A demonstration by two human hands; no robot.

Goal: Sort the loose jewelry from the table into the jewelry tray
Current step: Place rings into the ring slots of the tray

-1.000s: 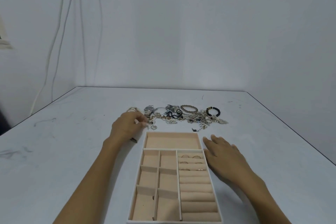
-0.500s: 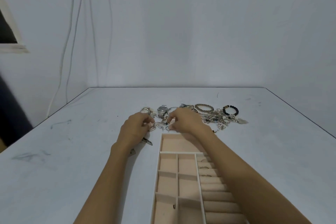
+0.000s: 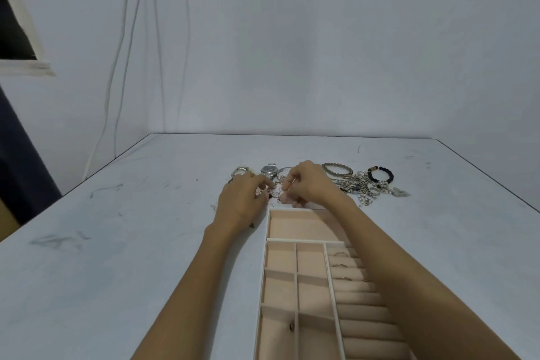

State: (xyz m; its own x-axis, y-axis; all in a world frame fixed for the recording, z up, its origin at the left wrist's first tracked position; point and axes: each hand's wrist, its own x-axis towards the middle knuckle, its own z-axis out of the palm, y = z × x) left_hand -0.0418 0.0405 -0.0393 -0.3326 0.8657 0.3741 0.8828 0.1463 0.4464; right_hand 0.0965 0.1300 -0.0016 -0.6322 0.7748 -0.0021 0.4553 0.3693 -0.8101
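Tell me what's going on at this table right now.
A person is sorting jewelry. The left hand and right hand meet just past the far end of the tray, fingers curled, pinching at some tangled pieces between them. A watch, a black bracelet and a heap of chains lie on the table. The tray holds a few rings; most compartments look empty.
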